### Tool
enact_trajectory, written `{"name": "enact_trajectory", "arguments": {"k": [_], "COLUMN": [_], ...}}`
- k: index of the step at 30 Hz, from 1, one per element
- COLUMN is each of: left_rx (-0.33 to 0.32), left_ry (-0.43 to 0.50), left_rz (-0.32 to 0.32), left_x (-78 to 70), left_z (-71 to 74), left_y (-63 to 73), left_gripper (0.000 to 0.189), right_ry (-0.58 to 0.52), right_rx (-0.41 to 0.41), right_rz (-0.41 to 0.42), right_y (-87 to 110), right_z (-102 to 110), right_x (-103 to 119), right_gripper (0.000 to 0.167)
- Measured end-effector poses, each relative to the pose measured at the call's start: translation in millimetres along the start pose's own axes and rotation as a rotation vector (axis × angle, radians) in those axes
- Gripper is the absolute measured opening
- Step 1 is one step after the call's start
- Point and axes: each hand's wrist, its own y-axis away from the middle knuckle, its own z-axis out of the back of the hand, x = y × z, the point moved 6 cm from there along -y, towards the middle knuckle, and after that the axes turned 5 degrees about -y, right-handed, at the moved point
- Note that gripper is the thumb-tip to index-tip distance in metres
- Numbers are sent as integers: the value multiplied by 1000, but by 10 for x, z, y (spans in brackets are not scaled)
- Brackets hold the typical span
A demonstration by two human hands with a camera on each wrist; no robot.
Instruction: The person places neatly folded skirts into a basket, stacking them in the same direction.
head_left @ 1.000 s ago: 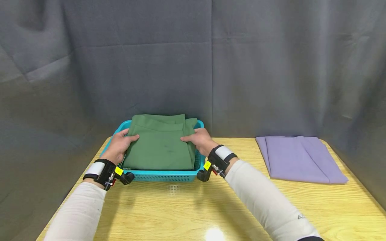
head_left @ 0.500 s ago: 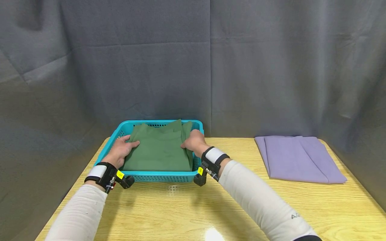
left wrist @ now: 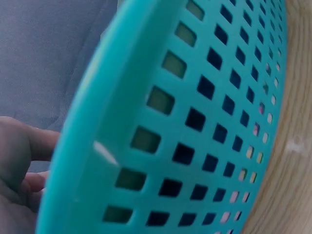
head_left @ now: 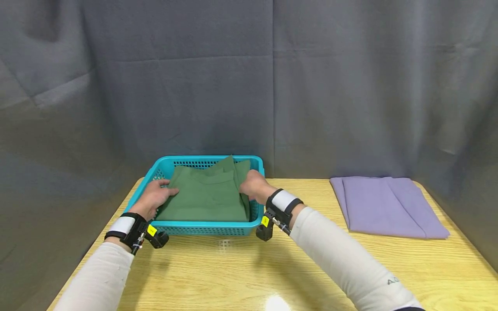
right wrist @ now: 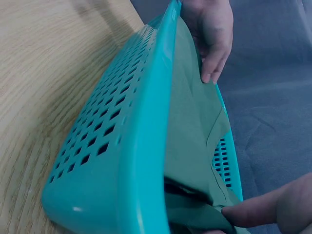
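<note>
1. Head view: green cloth (head_left: pixel 206 196) is resting lower inside the basket (head_left: pixel 210 224) than a second ago, suggesting near-complete settling.
2. Left grip (head_left: pixel 152 198) is touching it near the basket's left wall, fingers extended.
3. Right grip (head_left: pixel 255 186) is pinching green cloth near the basket's right wall.
4. Purple cloth (head_left: pixel 389 207) is lying right of the basket.

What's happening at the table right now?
A person has both hands at a folded green cloth lying in a blue basket. The right hand pinches the cloth near its right edge, while the left hand touches it at the left edge; whether that one grips it is hard to tell. The cloth's back corner sticks up near the rear rim. A folded purple cloth lies apart on the table, to the right, with neither hand on it.
</note>
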Motion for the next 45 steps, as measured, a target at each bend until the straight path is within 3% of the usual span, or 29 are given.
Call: {"name": "enact_trajectory", "arguments": {"k": [2, 5, 7, 10, 12, 14, 17, 19, 22, 26, 30, 34, 37, 42, 45], "left_rx": [-5, -17, -22, -22, -22, -26, -41, -68, -136, -265, -358, -363, -352, -309, -250], "left_ry": [-17, -52, -74, -92, -92, -96, -93, -105, -136, -202, -234, -225, -220, -290, -384], "left_rz": [3, 7, 3, -7, -12, -15, -26, -55, -110, -198, -340, -504, -620, -823, -959], "left_x": [24, 41, 39, 30, 29, 26, 13, -11, -56, -165, -369, -608, -816, -1247, -1492], "left_z": [13, 37, 46, 53, 53, 57, 64, 78, 88, 69, -9, -176, -395, -994, -1408], "left_y": [11, 31, 47, 73, 87, 101, 116, 135, 181, 275, 346, 395, 479, 773, 994], "left_gripper": [66, 63, 61, 60, 59, 58, 56, 54, 50, 45, 37, 29, 25, 22, 22], "right_ry": [-24, -17, 20, 56, 55, 20, -24, -49, -83, -126, -147, -123, -76, 21, 173], "right_rx": [13, 20, 14, 16, 29, 50, 77, 92, 101, 108, 78, 31, -9, -165, -313], "right_rz": [-7, -28, -32, -21, 2, 19, 43, 46, 59, 86, 126, 163, 159, 119, 146], "right_y": [21, 43, 50, 82, 113, 157, 219, 255, 316, 430, 582, 719, 798, 839, 821], "right_z": [13, 46, 79, 122, 144, 160, 194, 215, 257, 374, 647, 1049, 1388, 2006, 2360], "right_x": [-4, -13, -16, -13, -14, -25, -53, -72, -102, -198, -406, -703, -964, -1367, -1584], "right_gripper": [26, 42, 36, 5, 34, 45, 25, 5, 39, 39, 37, 36, 36, 38, 37]}}
